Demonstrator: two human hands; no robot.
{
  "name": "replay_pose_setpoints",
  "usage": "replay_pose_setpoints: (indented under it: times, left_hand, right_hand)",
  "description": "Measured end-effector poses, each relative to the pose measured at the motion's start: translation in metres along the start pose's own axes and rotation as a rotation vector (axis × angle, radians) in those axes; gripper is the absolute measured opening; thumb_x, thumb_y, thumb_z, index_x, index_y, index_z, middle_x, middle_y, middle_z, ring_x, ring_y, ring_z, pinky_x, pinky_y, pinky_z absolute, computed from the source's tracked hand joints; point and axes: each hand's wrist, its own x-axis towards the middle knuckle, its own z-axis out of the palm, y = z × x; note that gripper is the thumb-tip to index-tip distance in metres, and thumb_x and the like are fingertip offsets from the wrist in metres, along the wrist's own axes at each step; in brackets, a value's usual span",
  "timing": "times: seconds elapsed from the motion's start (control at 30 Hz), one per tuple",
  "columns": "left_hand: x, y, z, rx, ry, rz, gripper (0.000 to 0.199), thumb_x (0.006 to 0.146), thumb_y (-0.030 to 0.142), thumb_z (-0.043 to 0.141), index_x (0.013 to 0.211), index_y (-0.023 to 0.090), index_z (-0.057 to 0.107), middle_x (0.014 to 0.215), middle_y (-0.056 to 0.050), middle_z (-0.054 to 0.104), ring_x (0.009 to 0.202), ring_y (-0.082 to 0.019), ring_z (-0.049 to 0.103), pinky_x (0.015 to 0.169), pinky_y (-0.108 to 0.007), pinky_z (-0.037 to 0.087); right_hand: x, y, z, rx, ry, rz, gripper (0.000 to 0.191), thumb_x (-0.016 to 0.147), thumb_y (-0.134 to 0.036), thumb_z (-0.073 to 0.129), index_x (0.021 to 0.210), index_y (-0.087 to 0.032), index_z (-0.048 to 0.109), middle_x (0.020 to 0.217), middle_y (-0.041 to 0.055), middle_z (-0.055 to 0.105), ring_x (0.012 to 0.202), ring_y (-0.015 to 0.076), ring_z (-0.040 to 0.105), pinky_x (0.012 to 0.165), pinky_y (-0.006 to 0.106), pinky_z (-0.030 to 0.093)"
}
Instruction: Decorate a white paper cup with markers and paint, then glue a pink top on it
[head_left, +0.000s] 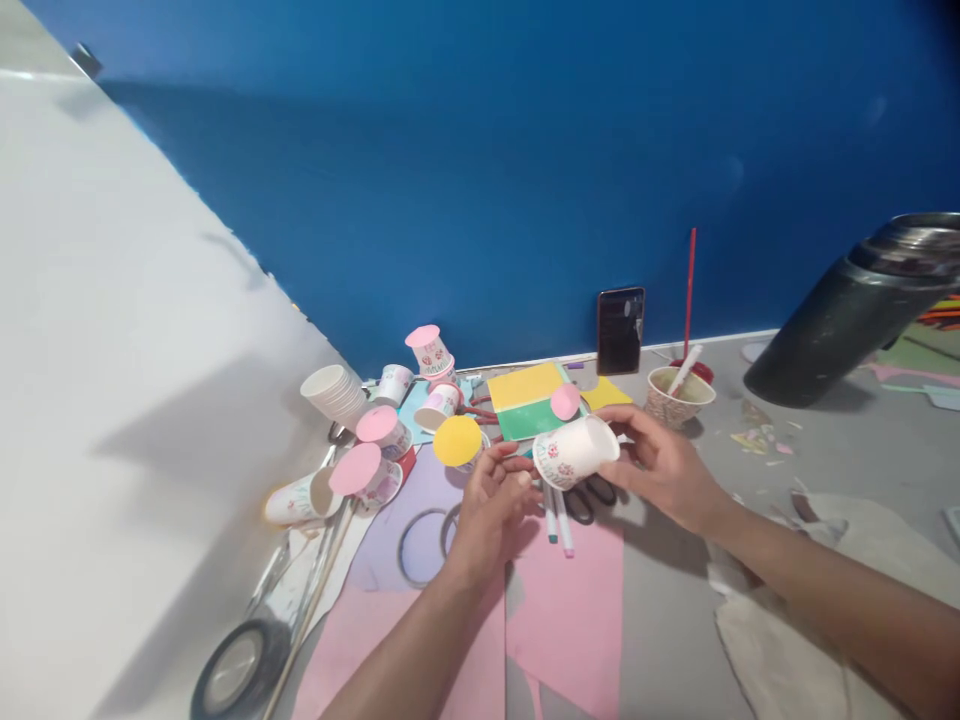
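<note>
A white paper cup [576, 452] with a printed pattern lies tilted on its side between my hands, its open rim to the right. My right hand [660, 465] grips it by the rim, thumb below and fingers above. Near the cup's base, my left hand [491, 510] has its fingers loosely curled and parted, with nothing visible in them. Beneath the cup are two markers [559, 525] and dark-handled scissors [589, 500]. A pink paper circle [565, 402] rests just behind it. To the left stands a cup topped with a yellow circle [458, 442].
Several cups with pink circles [358, 469] and a cup stack [334, 392] stand at left. Pink paper [570, 620] and tape rolls [236, 668] lie in front. Behind are a phone [620, 332] and a small bowl [679, 398]; a dark bottle [840, 310] leans at right.
</note>
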Motion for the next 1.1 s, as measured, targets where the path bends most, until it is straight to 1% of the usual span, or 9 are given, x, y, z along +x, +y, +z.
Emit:
replay_pose_setpoints:
  times: [0.1, 0.23, 0.4, 0.53, 0.6, 0.73, 0.87, 0.93, 1.1]
  left_hand:
    - [-0.001, 0.000, 0.001, -0.002, -0.043, -0.069, 0.068, 0.066, 0.045, 0.100, 0.120, 0.021, 0.067, 0.112, -0.008, 0.072, 0.084, -0.018, 0.072, 0.075, -0.031, 0.058]
    - [-0.005, -0.004, 0.002, 0.087, -0.059, -0.010, 0.077, 0.061, 0.049, 0.102, 0.125, 0.021, 0.070, 0.117, -0.012, 0.072, 0.102, -0.024, 0.070, 0.079, -0.032, 0.058]
    - [-0.011, 0.000, 0.010, 0.236, -0.007, 0.086, 0.076, 0.063, 0.035, 0.100, 0.130, 0.021, 0.069, 0.130, -0.015, 0.073, 0.117, -0.032, 0.069, 0.084, -0.034, 0.059]
    - [-0.011, 0.003, 0.013, 0.268, 0.040, 0.142, 0.073, 0.064, 0.027, 0.098, 0.131, 0.021, 0.069, 0.136, -0.016, 0.072, 0.126, -0.035, 0.068, 0.094, -0.037, 0.059]
    - [-0.009, 0.001, 0.009, 0.283, 0.079, 0.173, 0.077, 0.062, 0.025, 0.098, 0.133, 0.022, 0.068, 0.141, -0.016, 0.069, 0.125, -0.035, 0.069, 0.098, -0.038, 0.059]
    - [-0.001, -0.010, 0.002, 0.242, 0.108, 0.181, 0.083, 0.058, 0.028, 0.100, 0.135, 0.023, 0.067, 0.147, -0.017, 0.065, 0.121, -0.035, 0.071, 0.096, -0.039, 0.060]
    - [0.002, -0.014, 0.003, 0.140, 0.131, 0.199, 0.080, 0.058, 0.033, 0.100, 0.131, 0.021, 0.070, 0.141, -0.017, 0.070, 0.122, -0.035, 0.071, 0.093, -0.037, 0.061]
    - [0.002, -0.012, 0.004, 0.130, 0.142, 0.182, 0.080, 0.058, 0.034, 0.101, 0.130, 0.020, 0.070, 0.138, -0.017, 0.071, 0.124, -0.036, 0.070, 0.093, -0.037, 0.062]
    - [0.003, -0.001, -0.001, 0.147, 0.141, 0.110, 0.082, 0.053, 0.027, 0.104, 0.128, 0.022, 0.071, 0.139, -0.016, 0.072, 0.138, -0.039, 0.063, 0.097, -0.036, 0.062]
  right_hand:
    - [-0.005, -0.002, 0.006, -0.223, 0.028, -0.193, 0.041, 0.083, -0.029, 0.080, 0.122, -0.025, 0.068, 0.127, 0.0110, 0.067, 0.087, 0.0193, 0.065, 0.064, 0.029, 0.056]
    - [-0.010, -0.001, 0.014, -0.452, 0.019, -0.469, 0.043, 0.086, -0.020, 0.076, 0.127, -0.027, 0.065, 0.124, 0.0122, 0.066, 0.110, 0.0281, 0.068, 0.081, 0.037, 0.062]
    - [-0.017, 0.002, 0.022, -0.571, -0.044, -0.624, 0.041, 0.094, -0.015, 0.069, 0.132, -0.029, 0.063, 0.122, 0.0120, 0.066, 0.113, 0.0289, 0.070, 0.093, 0.044, 0.063]
    - [-0.018, -0.003, 0.021, -0.560, -0.080, -0.625, 0.044, 0.092, -0.020, 0.074, 0.134, -0.027, 0.062, 0.126, 0.0135, 0.067, 0.117, 0.0302, 0.069, 0.094, 0.045, 0.064]
    - [-0.014, -0.009, 0.015, -0.501, -0.052, -0.583, 0.041, 0.092, -0.025, 0.075, 0.132, -0.026, 0.064, 0.125, 0.0139, 0.069, 0.110, 0.0285, 0.071, 0.085, 0.041, 0.065]
    - [0.003, -0.029, -0.008, -0.245, 0.107, -0.290, 0.020, 0.095, -0.033, 0.072, 0.113, -0.024, 0.071, 0.099, 0.0075, 0.076, 0.075, 0.0175, 0.068, 0.061, 0.030, 0.057]
    - [0.030, -0.058, -0.040, 0.073, 0.278, -0.063, 0.025, 0.087, -0.044, 0.081, 0.095, -0.023, 0.072, 0.070, -0.0004, 0.069, 0.051, 0.0112, 0.052, 0.045, 0.027, 0.043]
    - [0.042, -0.078, -0.055, 0.154, 0.311, -0.080, 0.028, 0.082, -0.046, 0.086, 0.090, -0.023, 0.072, 0.069, -0.0017, 0.068, 0.048, 0.0087, 0.048, 0.044, 0.026, 0.037]
    - [0.059, -0.124, -0.087, 0.265, 0.470, -0.328, 0.020, 0.079, -0.034, 0.091, 0.085, -0.023, 0.076, 0.065, -0.0025, 0.064, 0.048, 0.0064, 0.047, 0.045, 0.027, 0.032]
